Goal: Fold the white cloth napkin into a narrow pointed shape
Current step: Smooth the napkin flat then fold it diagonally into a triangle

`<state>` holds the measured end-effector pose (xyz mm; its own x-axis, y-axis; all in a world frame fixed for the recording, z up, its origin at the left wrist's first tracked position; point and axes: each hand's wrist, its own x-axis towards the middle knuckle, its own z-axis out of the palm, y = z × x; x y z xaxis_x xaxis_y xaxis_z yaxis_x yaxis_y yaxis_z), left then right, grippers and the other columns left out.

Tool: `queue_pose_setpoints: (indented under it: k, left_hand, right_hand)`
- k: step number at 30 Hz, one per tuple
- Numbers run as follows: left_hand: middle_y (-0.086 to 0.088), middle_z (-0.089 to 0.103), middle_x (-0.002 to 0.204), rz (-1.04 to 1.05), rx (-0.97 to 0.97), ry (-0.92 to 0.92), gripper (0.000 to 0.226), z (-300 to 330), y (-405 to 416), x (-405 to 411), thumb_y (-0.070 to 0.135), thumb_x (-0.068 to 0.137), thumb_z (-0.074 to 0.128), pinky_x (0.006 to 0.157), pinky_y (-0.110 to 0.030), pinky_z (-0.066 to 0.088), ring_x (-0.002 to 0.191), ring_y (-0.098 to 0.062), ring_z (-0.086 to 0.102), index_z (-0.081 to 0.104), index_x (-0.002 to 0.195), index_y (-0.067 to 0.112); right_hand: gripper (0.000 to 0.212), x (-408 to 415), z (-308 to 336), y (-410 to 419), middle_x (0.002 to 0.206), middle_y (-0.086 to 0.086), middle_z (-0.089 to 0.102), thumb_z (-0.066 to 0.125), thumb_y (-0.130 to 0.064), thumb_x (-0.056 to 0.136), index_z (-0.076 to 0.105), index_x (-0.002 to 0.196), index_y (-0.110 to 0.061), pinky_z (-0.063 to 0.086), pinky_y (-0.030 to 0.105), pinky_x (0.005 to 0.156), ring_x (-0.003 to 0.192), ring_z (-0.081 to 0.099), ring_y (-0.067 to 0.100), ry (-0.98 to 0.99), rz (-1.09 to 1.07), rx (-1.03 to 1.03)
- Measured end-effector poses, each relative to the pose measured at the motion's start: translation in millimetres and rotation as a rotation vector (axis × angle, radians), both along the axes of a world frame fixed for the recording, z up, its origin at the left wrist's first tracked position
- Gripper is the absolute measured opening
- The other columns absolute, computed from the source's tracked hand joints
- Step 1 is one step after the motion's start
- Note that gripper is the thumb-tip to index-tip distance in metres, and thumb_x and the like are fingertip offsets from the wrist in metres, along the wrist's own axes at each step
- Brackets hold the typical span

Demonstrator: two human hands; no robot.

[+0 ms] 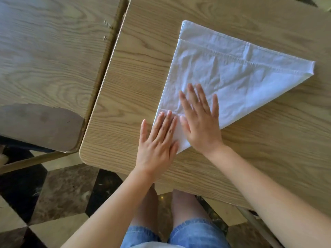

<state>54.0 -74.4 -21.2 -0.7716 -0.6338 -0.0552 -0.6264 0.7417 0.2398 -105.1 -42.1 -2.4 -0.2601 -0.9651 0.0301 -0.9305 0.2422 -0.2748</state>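
The white cloth napkin lies flat on the wooden table, folded into a triangle. One corner points away at the top, one to the right, and the nearest one lies under my hands. My left hand rests palm down, fingers together, across the napkin's near left edge and the table. My right hand presses flat on the near part of the cloth with its fingers spread. Neither hand grips anything.
A second wooden table stands to the left across a narrow gap, its edge chipped. The near table's rounded corner is just left of my left hand. Below are a checkered tile floor and my knees in denim shorts.
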Motion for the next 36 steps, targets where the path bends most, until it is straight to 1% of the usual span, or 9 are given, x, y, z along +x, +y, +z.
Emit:
queue_pose_setpoints:
  k: [3, 8, 14, 18, 22, 25, 29, 32, 36]
  left_hand:
    - [-0.003, 0.027, 0.153, 0.001, -0.039, -0.033, 0.057, -1.4, -2.0, -0.7, 0.042, 0.096, 0.031, 0.114, -0.051, 0.015, 0.143, -0.017, 0.021, 0.033, 0.145, 0.014]
    - [-0.003, 0.025, 0.154, -0.012, -0.023, -0.066, 0.061, 2.4, -0.4, 3.0, 0.043, 0.093, 0.036, 0.113, -0.052, 0.017, 0.143, -0.016, 0.017, 0.030, 0.146, 0.015]
    - [-0.001, 0.020, 0.156, -0.009, -0.016, -0.124, 0.063, 3.6, 1.4, 9.7, 0.046, 0.092, 0.032, 0.115, -0.050, 0.006, 0.144, -0.014, 0.011, 0.024, 0.148, 0.018]
    - [-0.002, 0.015, 0.157, 0.025, -0.023, -0.092, 0.065, 13.7, -3.1, -25.0, 0.047, 0.094, 0.023, 0.114, -0.050, -0.006, 0.144, -0.014, 0.008, 0.021, 0.149, 0.013]
    - [-0.001, 0.015, 0.157, -0.113, -0.009, -0.006, 0.061, 16.6, -27.7, -111.2, 0.044, 0.094, 0.022, 0.114, -0.052, -0.001, 0.145, -0.016, 0.010, 0.017, 0.149, 0.019]
    - [0.001, 0.006, 0.159, -0.270, -0.025, -0.081, 0.057, 5.7, -51.0, -159.3, 0.041, 0.095, 0.018, 0.115, -0.054, -0.001, 0.146, -0.017, 0.002, 0.008, 0.150, 0.029]
    - [-0.001, 0.006, 0.159, -0.374, -0.013, -0.077, 0.054, -4.6, -80.8, -177.9, 0.042, 0.096, 0.028, 0.115, -0.052, 0.003, 0.146, -0.020, 0.003, 0.013, 0.148, 0.036]
    - [-0.003, 0.004, 0.159, -0.282, -0.033, -0.074, 0.058, -3.6, -110.4, -169.5, 0.046, 0.095, 0.033, 0.116, -0.047, 0.000, 0.146, -0.020, 0.001, 0.013, 0.148, 0.036]
    - [-0.003, 0.001, 0.159, -0.077, -0.040, -0.108, 0.059, 0.0, -139.1, -160.4, 0.047, 0.094, 0.033, 0.115, -0.049, 0.000, 0.146, -0.016, 0.000, 0.013, 0.148, 0.037]
  right_hand:
    - [0.058, 13.9, -19.7, 34.0, 0.157, 0.004, 0.010, 0.026, -0.038, 0.094, 0.011, 0.148, -0.022, 0.008, 0.055, 0.114, 0.144, 0.004, 0.020, 0.031, 0.081, 0.193]
    - [0.063, -34.6, -22.1, 35.2, 0.158, 0.003, 0.003, 0.020, -0.049, 0.092, 0.003, 0.148, -0.025, -0.001, 0.050, 0.114, 0.144, -0.001, 0.020, 0.075, 0.030, 0.278]
    - [0.065, -139.0, -14.8, 43.6, 0.158, 0.005, -0.007, 0.007, -0.054, 0.090, -0.006, 0.147, -0.027, -0.002, 0.051, 0.116, 0.144, -0.007, 0.021, 0.059, -0.264, 0.345]
    - [0.062, -144.4, -9.5, 42.2, 0.157, 0.002, -0.012, 0.015, -0.050, 0.096, -0.008, 0.147, -0.025, -0.007, 0.048, 0.114, 0.143, -0.011, 0.017, 0.041, -0.274, 0.383]
    - [0.060, -130.0, -9.3, 30.3, 0.158, 0.002, -0.003, 0.020, -0.043, 0.095, 0.000, 0.148, -0.021, -0.001, 0.050, 0.114, 0.144, -0.006, 0.017, 0.058, -0.193, 0.288]
    - [0.058, -131.0, -12.5, 20.6, 0.158, 0.002, 0.002, 0.028, -0.034, 0.098, 0.006, 0.148, -0.017, 0.002, 0.050, 0.115, 0.144, -0.002, 0.017, 0.046, -0.197, 0.270]
    - [0.059, -159.8, -17.9, 33.2, 0.157, -0.002, -0.010, 0.022, -0.043, 0.098, -0.005, 0.147, -0.026, -0.008, 0.045, 0.114, 0.143, -0.012, 0.014, 0.031, -0.241, 0.308]
    - [0.059, -193.4, -17.8, 54.5, 0.157, -0.001, -0.014, 0.020, -0.048, 0.097, -0.009, 0.146, -0.032, -0.009, 0.044, 0.115, 0.143, -0.015, 0.015, 0.009, -0.346, 0.334]
    - [0.060, -227.4, -18.1, 79.9, 0.158, 0.000, -0.007, 0.023, -0.048, 0.097, -0.002, 0.148, -0.027, -0.005, 0.047, 0.115, 0.144, -0.007, 0.015, 0.002, -0.495, 0.322]
